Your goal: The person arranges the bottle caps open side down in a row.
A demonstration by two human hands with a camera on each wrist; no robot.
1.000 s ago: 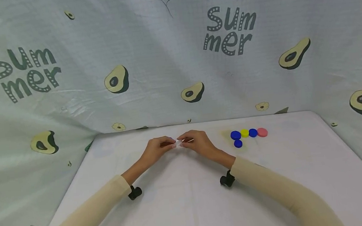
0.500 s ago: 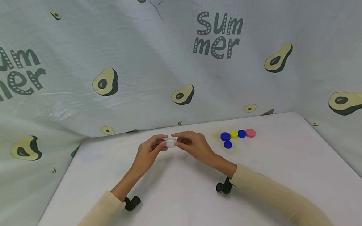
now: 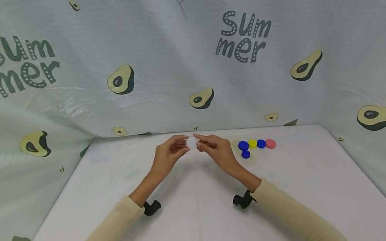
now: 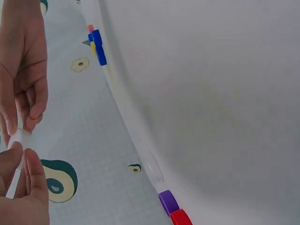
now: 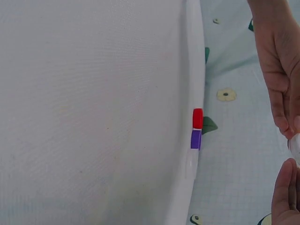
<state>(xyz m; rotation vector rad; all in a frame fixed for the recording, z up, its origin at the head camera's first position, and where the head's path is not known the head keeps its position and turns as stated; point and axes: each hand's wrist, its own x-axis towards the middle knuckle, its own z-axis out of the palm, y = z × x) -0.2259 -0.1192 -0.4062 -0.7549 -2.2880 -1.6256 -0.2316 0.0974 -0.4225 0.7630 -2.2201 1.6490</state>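
Note:
Between both hands, raised over the far part of the table, is a small white round lid (image 3: 192,142), its flat face turned towards the head camera. My left hand (image 3: 168,154) pinches its left edge with thumb and fingers. From the other side, the thumb and fingers of my right hand (image 3: 219,151) pinch the right edge. In the left wrist view the lid (image 4: 20,137) shows pale and partly covered by fingertips. Only a see-through rim of the lid (image 5: 295,147) appears at the border of the right wrist view.
Several blue lids (image 3: 243,145), a yellow one (image 3: 252,143) and a pink one (image 3: 270,143) lie together at the table's far right. The left wrist view shows purple (image 4: 168,203) and red lids (image 4: 181,217) near the edge. A printed curtain (image 3: 161,81) hangs behind the table (image 3: 202,220).
The lid, seen nearly edge-on a second ago, has tilted up to show its round face. Both hands have risen slightly with it. The head view has shifted a little.

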